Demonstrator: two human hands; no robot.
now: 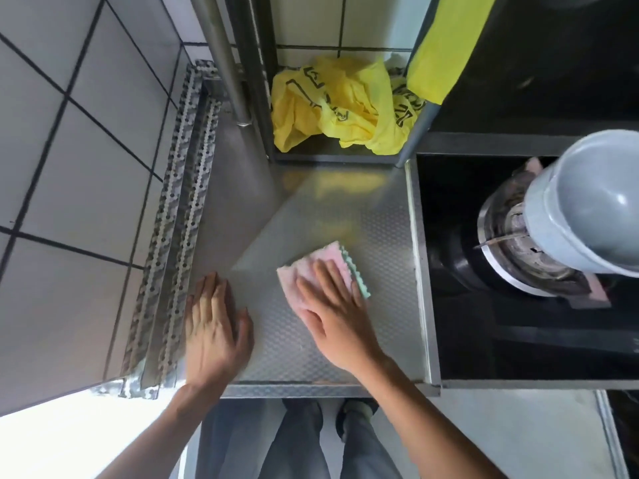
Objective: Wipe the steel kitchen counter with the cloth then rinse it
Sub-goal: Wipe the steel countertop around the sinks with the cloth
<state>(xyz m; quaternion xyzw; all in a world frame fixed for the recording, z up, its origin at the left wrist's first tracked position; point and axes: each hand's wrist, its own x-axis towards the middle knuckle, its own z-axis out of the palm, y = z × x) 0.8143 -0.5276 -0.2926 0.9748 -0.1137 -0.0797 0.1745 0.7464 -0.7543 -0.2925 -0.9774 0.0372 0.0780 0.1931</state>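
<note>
A pink cloth (316,267) with a green scalloped edge lies flat on the embossed steel counter (377,229), near its middle. My right hand (333,312) presses down on the cloth with fingers spread, covering its near half. My left hand (214,326) rests flat on the counter's left side, fingers apart, holding nothing. No sink or tap is in sight.
A crumpled yellow plastic bag (342,105) sits on a shelf behind the counter, between steel rack posts (224,60). To the right lies a black gas stove (501,323) with a grey pot (587,202) on the burner. A tiled wall (76,150) bounds the left.
</note>
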